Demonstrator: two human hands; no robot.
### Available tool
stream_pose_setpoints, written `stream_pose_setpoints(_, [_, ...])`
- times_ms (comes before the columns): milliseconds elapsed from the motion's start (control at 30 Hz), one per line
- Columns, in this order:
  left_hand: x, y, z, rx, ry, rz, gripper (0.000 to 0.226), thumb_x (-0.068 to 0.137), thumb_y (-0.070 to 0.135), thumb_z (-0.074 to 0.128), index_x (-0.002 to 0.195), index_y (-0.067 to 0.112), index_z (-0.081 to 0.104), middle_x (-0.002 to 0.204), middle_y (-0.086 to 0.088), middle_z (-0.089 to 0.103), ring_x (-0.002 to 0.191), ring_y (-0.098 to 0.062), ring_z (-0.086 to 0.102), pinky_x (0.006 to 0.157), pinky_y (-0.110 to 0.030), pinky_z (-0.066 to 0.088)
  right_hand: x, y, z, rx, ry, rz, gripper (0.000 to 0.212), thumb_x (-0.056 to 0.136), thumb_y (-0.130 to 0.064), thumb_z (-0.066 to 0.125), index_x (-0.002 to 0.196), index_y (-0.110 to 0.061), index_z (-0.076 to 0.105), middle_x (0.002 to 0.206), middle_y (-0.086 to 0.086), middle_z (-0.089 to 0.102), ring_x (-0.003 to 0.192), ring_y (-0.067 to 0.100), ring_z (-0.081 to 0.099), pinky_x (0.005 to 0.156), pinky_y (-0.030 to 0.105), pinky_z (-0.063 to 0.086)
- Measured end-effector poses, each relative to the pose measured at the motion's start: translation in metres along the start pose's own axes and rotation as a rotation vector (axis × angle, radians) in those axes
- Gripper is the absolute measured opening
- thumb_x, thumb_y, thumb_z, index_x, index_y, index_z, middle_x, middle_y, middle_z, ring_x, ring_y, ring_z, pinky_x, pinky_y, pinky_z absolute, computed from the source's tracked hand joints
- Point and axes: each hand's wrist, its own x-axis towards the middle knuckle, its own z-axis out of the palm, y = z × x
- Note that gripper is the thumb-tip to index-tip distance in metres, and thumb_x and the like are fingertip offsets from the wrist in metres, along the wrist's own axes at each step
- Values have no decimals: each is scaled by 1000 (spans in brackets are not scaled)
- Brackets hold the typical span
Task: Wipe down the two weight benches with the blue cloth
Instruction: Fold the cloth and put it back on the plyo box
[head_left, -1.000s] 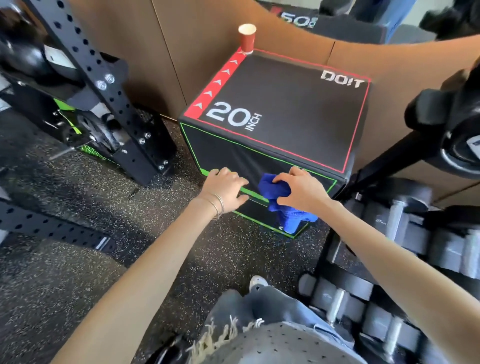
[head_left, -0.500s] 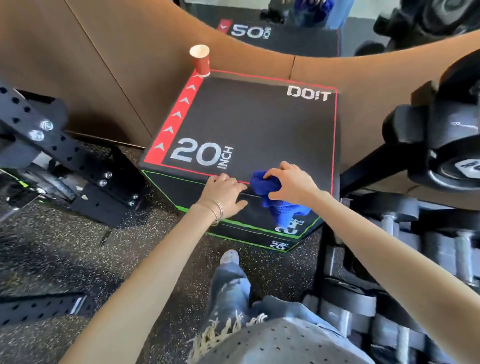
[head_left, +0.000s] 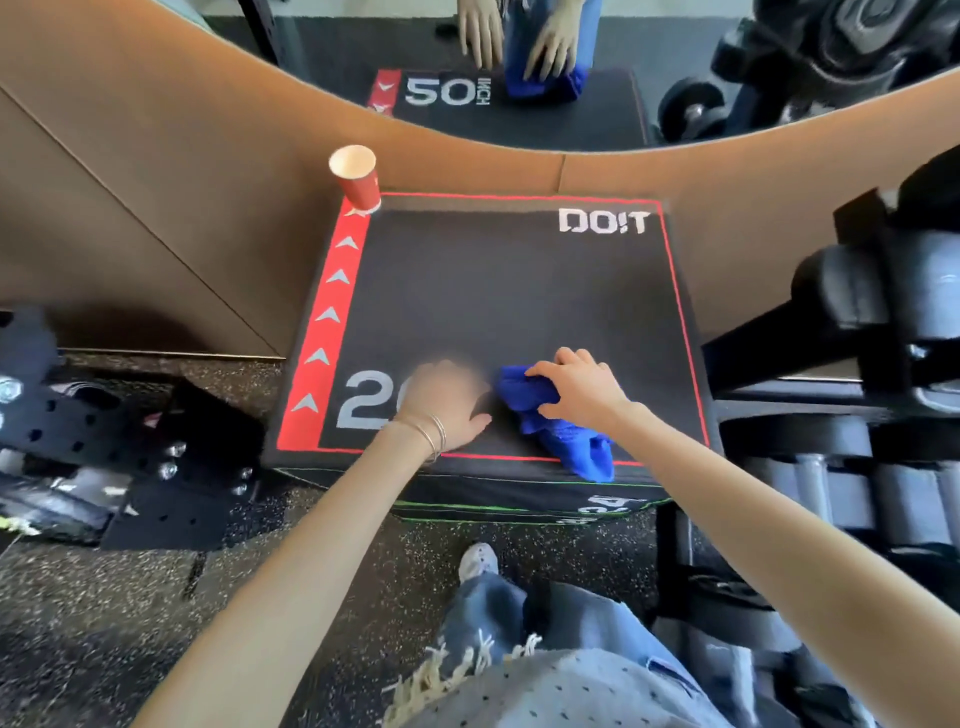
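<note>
crumpled blue cloth (head_left: 550, 418): on black red-bordered padded box (head_left: 519, 291), 5 o'clock of top, gripped in curled right hand (head_left: 584, 389). left hand (head_left: 447, 402): at cloth's 9 o'clock, on box, blurred, cannot tell openness.

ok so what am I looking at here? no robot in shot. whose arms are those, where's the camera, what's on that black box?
There is no machine here. A person does the job by hand, and the only camera is worn on their head, looking forward and down, so their arms enter from the bottom edge. The left hand rests on top of the black box; it is blurred and holds nothing. The right hand grips a bunched blue cloth pressed on the box top near the front edge, with one end hanging over. A red paper cup stands upright on the far left corner. The strip along the top is a mirror reflecting the same hands and cloth. Dumbbells sit on a rack to the right.
</note>
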Motion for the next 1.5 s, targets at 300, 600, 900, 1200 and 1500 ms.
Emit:
stream_pose_setpoints(300, [48, 17, 5, -143, 98, 84, 43, 95, 16, 38, 137, 23, 44, 139, 3, 44, 126, -20, 41, 102, -32, 32, -4, 60, -2, 171, -26, 191, 39, 95, -33, 51, 133, -23, 50, 128, 5, 50, 121, 26, 46, 96, 43, 39])
stream_pose_setpoints(600, [80, 30, 18, -126, -91, 55, 45, 100, 20, 33, 145, 16, 30, 142, -5, 43, 131, -27, 34, 100, -38, 37, 5, 71, -5, 315, -80, 74, 17, 83, -16, 64, 99, -10, 62, 102, 6, 55, 92, 23, 54, 83, 32, 43])
stream_pose_setpoints(900, [86, 32, 8, -163, -158, -41, 29, 93, 22, 48, 121, 16, 56, 124, -9, 44, 119, -27, 37, 95, -35, 40, -2, 78, -30, 315, -292, -49, 19, 84, -35, 64, 70, -21, 65, 79, -5, 68, 84, 16, 59, 77, 31, 49])
stream_pose_setpoints(1200, [73, 37, -17, -473, 52, -29, 15, 84, 13, 48, 97, 19, 47, 76, 3, 52, 76, -26, 49, 62, -29, 33, 22, 73, -32, 319, -235, -112, 51, 83, -38, 67, 130, -23, 51, 128, -4, 55, 117, 19, 46, 101, 38, 39])
stream_pose_setpoints(1500, [73, 37, -50, -583, 375, -66, 15, 84, 15, 53, 99, 18, 56, 80, -2, 65, 80, -26, 57, 64, -28, 33, 30, 82, -56, 442, -271, -95, 30, 78, -35, 72, 101, -21, 58, 94, -3, 60, 86, 18, 54, 76, 29, 43])
